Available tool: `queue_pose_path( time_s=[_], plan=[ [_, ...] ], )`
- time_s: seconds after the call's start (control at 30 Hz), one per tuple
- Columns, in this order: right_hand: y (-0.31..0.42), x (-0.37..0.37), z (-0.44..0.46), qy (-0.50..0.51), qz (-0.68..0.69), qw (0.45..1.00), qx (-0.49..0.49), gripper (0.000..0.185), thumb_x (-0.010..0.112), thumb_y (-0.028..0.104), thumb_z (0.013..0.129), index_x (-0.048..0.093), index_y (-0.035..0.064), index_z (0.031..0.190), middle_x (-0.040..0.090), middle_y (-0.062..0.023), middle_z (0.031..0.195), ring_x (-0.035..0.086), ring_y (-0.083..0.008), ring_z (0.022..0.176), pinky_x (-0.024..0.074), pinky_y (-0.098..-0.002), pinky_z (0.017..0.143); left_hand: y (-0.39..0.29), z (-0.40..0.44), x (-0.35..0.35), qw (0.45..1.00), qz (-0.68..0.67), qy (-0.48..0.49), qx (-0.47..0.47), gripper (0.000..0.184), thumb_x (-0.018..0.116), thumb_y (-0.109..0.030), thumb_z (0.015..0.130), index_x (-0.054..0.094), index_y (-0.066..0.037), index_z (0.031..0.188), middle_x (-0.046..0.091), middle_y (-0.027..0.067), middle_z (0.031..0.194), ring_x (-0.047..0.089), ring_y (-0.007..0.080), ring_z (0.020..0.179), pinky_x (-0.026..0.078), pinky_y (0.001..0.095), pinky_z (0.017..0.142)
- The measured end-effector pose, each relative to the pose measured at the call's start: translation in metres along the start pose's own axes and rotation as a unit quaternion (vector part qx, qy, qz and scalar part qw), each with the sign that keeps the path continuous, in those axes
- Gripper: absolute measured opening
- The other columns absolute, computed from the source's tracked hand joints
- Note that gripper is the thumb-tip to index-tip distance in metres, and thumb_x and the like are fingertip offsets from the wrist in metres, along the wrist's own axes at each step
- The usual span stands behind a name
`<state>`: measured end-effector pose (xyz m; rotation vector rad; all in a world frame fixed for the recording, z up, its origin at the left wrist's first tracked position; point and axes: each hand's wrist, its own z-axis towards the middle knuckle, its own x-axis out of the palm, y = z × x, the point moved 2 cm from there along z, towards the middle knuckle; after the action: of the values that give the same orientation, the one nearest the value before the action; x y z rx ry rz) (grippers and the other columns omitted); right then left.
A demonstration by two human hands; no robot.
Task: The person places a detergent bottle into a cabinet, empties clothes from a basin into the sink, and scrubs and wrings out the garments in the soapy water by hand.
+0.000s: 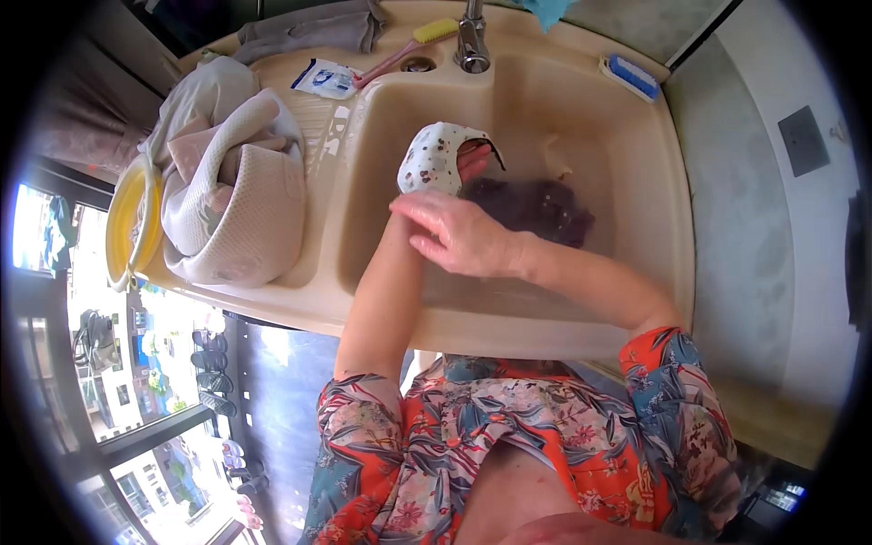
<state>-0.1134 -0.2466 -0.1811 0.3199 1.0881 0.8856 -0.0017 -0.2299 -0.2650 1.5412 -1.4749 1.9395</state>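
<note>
Right hand [465, 238] (thumb [427, 248] apart) touches the left wrist [402, 223].

L hand [472, 162] in spotted cloth [431, 160], over sink [672, 209].

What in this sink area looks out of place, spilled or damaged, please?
Nothing looks clearly spilled or damaged. Only the yellow-headed brush seems a little untidy: it lies slantwise behind the sink, its pink handle reaching the crumpled packet. The water around the dark cloth looks cloudy, probably ordinary for washing.

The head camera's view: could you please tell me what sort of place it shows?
Probably a home laundry corner: a sink, dark cloth lying in it, and a blue scrubbing brush.
</note>
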Motion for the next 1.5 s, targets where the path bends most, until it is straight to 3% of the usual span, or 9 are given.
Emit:
queue_pose_path(
  time_s=[0.17,0.27,0.37,0.5,0.8,0.93,1.07,1.27,1.5],
  plan=[
    [0.001,-0.007,-0.01,-0.001,0.089,0.996,-0.027,0.019,0.055,-0.001,0.071,0.058,0.0028,0.09,0.057,-0.0145,0.091,0.054,-0.0266,0.086,0.0453,-0.034,0.073,-0.012,-0.001,0.014,0.992,-0.058,0.109,-0.003,0.04,0.036,-0.025,0.09,0.035,-0.004,0.123,0.044,0.0182,0.119,0.041,0.0306,0.114,0.039,0.0408,0.091],
    [-0.028,-0.03,-0.01,-0.054,0.164,0.965,0.197,0.013,0.055,0.002,0.079,0.057,0.002,0.092,0.057,-0.0023,0.081,0.052,-0.0066,0.073,0.0437,-0.0209,0.065,-0.009,0.0,0.016,0.994,-0.064,0.09,-0.013,0.04,0.036,-0.022,0.088,0.033,-0.006,0.125,0.043,0.0179,0.121,0.042,0.0294,0.114,0.039,0.0401,0.092],
    [-0.053,-0.03,-0.016,-0.083,0.154,0.954,0.243,0.014,0.057,0.004,0.078,0.055,0.0016,0.092,0.055,-0.0021,0.079,0.051,-0.0055,0.071,0.0434,-0.0206,0.062,-0.009,0.001,0.016,0.963,0.211,0.133,0.103,0.041,0.035,-0.022,0.088,0.032,-0.007,0.126,0.043,0.0171,0.122,0.043,0.0281,0.112,0.038,0.0397,0.092],
    [-0.045,-0.024,-0.017,-0.072,0.056,0.974,0.207,0.017,0.062,0.013,0.074,0.053,0.0036,0.085,0.055,-0.0053,0.072,0.055,-0.0137,0.064,0.0449,-0.0253,0.06,-0.005,0.007,0.013,0.992,-0.049,0.111,-0.021,0.041,0.034,-0.023,0.088,0.031,-0.009,0.127,0.045,0.0163,0.12,0.045,0.0258,0.109,0.039,0.0382,0.09],
    [-0.041,0.002,-0.016,-0.082,0.044,0.978,0.189,0.014,0.062,0.012,0.073,0.051,0.0032,0.075,0.054,-0.0077,0.068,0.052,-0.0216,0.059,0.0431,-0.0293,0.056,0.022,0.034,-0.073,0.955,0.198,-0.07,0.211,0.029,0.044,-0.025,0.083,0.053,-0.008,0.105,0.057,0.0053,0.088,0.055,0.0164,0.076,0.044,0.0261,0.065],
    [-0.058,0.007,-0.021,-0.08,0.134,0.951,0.265,0.009,0.057,0.008,0.076,0.051,0.0008,0.076,0.056,-0.0039,0.068,0.052,-0.0132,0.059,0.0429,-0.0256,0.055,0.011,0.02,-0.035,0.946,0.014,-0.311,0.086,0.027,0.051,-0.024,0.078,0.054,-0.005,0.097,0.057,0.0096,0.082,0.056,0.0216,0.073,0.046,0.0306,0.066],
    [-0.079,-0.008,-0.008,-0.15,0.448,0.813,0.34,0.009,0.053,0.008,0.078,0.053,0.0003,0.075,0.056,-0.0043,0.065,0.054,-0.0099,0.057,0.0467,-0.0238,0.054,-0.006,0.003,-0.034,0.665,0.629,-0.392,0.095,0.028,0.059,-0.006,0.065,0.055,-0.002,0.092,0.057,0.0123,0.077,0.057,0.0218,0.069,0.046,0.0329,0.062],
    [-0.088,-0.041,0.022,-0.118,0.445,0.803,0.378,0.01,0.053,0.011,0.078,0.053,0.0023,0.074,0.056,-0.0038,0.063,0.052,-0.0111,0.047,0.0444,-0.0233,0.044,0.001,0.009,-0.035,0.955,0.179,-0.235,-0.041,0.019,0.046,-0.01,0.077,0.055,0.0,0.09,0.06,0.01,0.079,0.058,0.0202,0.068,0.047,0.0304,0.055],
    [-0.045,-0.007,0.047,0.024,0.071,0.988,0.136,0.012,0.054,0.01,0.08,0.057,-0.0012,0.085,0.056,-0.001,0.064,0.053,-0.0071,0.055,0.0442,-0.0217,0.052,0.02,0.003,-0.034,0.976,-0.214,0.033,0.034,0.028,0.038,-0.024,0.085,0.054,-0.004,0.096,0.058,0.0103,0.091,0.058,0.0235,0.081,0.048,0.0355,0.071]
  ],
)
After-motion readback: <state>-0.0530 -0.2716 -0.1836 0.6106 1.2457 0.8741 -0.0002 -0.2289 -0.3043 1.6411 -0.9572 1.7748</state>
